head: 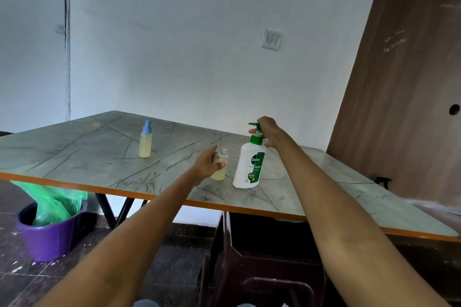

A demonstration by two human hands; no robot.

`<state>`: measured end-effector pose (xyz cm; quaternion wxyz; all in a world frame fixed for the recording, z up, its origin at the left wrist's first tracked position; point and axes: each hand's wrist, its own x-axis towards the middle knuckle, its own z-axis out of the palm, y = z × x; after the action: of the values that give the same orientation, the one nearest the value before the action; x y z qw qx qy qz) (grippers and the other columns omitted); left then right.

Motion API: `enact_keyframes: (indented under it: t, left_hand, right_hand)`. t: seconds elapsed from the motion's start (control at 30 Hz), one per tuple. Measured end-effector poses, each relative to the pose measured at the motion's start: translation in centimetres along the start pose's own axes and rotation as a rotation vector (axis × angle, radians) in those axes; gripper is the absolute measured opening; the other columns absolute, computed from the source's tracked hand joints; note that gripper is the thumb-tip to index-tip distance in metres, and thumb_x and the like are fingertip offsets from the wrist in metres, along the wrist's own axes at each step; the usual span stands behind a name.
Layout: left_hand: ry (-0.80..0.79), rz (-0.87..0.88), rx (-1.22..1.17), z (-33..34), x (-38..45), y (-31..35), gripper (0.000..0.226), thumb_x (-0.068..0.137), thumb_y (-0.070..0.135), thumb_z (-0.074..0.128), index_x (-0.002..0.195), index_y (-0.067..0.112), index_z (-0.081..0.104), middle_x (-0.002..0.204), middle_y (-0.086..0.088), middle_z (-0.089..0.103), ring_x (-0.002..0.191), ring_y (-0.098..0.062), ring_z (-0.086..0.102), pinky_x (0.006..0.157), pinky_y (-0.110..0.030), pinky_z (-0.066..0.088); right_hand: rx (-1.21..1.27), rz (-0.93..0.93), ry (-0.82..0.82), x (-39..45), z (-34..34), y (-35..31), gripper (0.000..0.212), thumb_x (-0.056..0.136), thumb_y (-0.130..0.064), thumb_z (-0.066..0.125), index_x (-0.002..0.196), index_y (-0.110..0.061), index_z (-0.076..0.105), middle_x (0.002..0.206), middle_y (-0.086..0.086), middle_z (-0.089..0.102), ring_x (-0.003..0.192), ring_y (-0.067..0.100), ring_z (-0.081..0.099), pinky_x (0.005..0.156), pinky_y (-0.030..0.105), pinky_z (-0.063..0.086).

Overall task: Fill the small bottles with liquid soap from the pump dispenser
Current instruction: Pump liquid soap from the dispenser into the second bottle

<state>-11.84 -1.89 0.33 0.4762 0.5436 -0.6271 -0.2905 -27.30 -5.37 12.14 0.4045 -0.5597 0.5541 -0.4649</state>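
Observation:
A white pump dispenser (249, 164) with a green pump head stands on the marble-patterned table (99, 147). My right hand (270, 133) grips the pump head from above, fingers curled round it. Just left of the dispenser stands a small clear bottle (220, 166) without a cap, holding some yellowish liquid. My left hand (207, 166) holds this bottle, thumb across its front. Farther left and back, a second small bottle (145, 141) with a blue spray cap stands upright, filled with yellowish liquid.
A purple bucket (50, 232) with a green plastic bag sits on the floor under the table's left side. A dark chair (262, 269) stands under the near edge. A brown board (399, 95) leans against the wall at right.

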Motion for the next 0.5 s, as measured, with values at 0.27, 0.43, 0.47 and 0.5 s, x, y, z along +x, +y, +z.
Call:
enact_keyframes:
  t: [0.27, 0.43, 0.47, 0.5]
  left_hand:
    - [0.044, 0.003, 0.216, 0.1, 0.0, 0.6, 0.053, 0.071, 0.015, 0.078, 0.117, -0.001, 0.057, 0.115, -0.018, 0.062, 0.105, -0.031, 0.057, 0.087, -0.035, 0.046]
    - [0.115, -0.018, 0.195, 0.5, 0.1, 0.6, 0.058, 0.070, 0.015, 0.078, 0.121, -0.001, 0.055, 0.118, -0.016, 0.060, 0.103, -0.026, 0.055, 0.080, -0.026, 0.037]
    - [0.115, -0.024, 0.192, 0.5, 0.2, 0.4, 0.060, 0.069, 0.016, 0.079, 0.121, -0.001, 0.055, 0.118, -0.015, 0.060, 0.100, -0.024, 0.053, 0.080, -0.027, 0.038]
    - [0.116, -0.029, 0.184, 0.4, 0.3, 0.4, 0.062, 0.068, 0.017, 0.080, 0.122, -0.001, 0.054, 0.119, -0.015, 0.060, 0.100, -0.023, 0.054, 0.082, -0.028, 0.040]
  right_hand:
    - [0.089, -0.124, 0.095, 1.0, 0.0, 0.4, 0.015, 0.094, -0.011, 0.037, 0.105, -0.011, 0.048, 0.093, 0.013, 0.060, 0.073, 0.025, 0.055, 0.059, 0.024, 0.038]
    - [0.368, -0.341, 0.265, 1.1, -2.2, -1.1, 0.031, 0.100, -0.026, 0.034, 0.079, -0.015, 0.054, 0.070, 0.004, 0.062, 0.056, 0.013, 0.051, 0.053, 0.021, 0.035]
    - [0.411, -0.337, 0.267, 1.1, -2.8, -0.9, 0.034, 0.101, -0.029, 0.033, 0.079, -0.014, 0.054, 0.064, 0.003, 0.063, 0.053, 0.013, 0.054, 0.054, 0.021, 0.037]
    - [0.393, -0.326, 0.258, 1.3, -3.5, -0.2, 0.035, 0.101, -0.031, 0.033, 0.081, -0.012, 0.055, 0.057, 0.002, 0.064, 0.048, 0.013, 0.056, 0.053, 0.021, 0.040]
